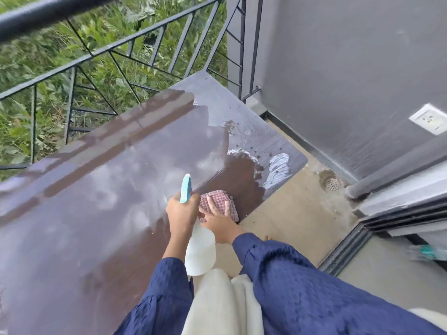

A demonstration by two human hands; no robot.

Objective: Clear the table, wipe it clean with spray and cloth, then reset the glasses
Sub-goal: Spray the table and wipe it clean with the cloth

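Note:
A long dark brown table (96, 184) runs along the balcony railing, its top wet and shiny, with white foamy streaks near the far right end. My left hand (182, 211) grips a white spray bottle (200, 250) with a light blue nozzle pointing up over the table's near edge. Next to it, my right hand (217, 217) lies flat with fingers spread on a pink checked cloth (217, 200), pressing it onto the tabletop near the right-hand edge. No glasses are in view.
A black metal railing (135, 52) borders the table's far side, with green plants beyond. A grey wall (350, 68) with a white socket (429, 118) stands to the right. A floor drain (331, 183) sits in the tiled floor near a sliding door track (350, 247).

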